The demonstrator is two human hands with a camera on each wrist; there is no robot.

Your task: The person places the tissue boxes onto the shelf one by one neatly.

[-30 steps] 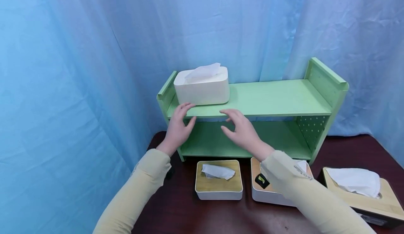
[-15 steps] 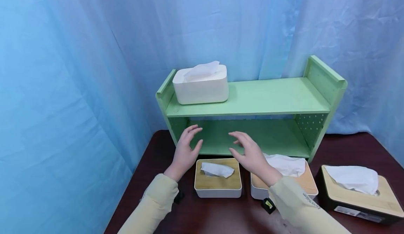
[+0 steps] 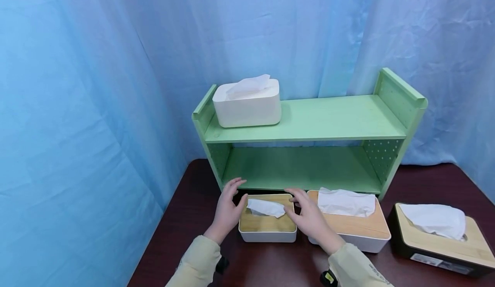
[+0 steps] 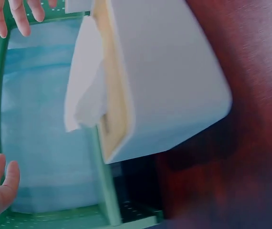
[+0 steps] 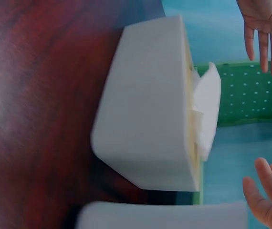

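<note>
Left hand (image 3: pixel 226 214), right hand (image 3: pixel 310 220), clear of box (image 3: pixel 267 225) edges

Shelf unit (image 3: pixel 398 106) stands on table (image 3: pixel 270 263), curtain (image 3: pixel 270 29) behind. Upper tier (image 3: pixel 336 117): one tissue box (image 3: pixel 249 113), left end. Before the unit, on the table, a row: left box (image 3: pixel 267 236), middle box (image 3: pixel 355 224) just right of it, right box (image 3: pixel 441 248) beyond.

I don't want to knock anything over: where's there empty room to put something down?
The green top shelf is bare between the white tissue box and right side panel; the lower shelf looks bare where visible. Just in front is crowded: the yellow-topped tissue box, orange-topped tissue box and black-sided tissue box stand close together.
</note>
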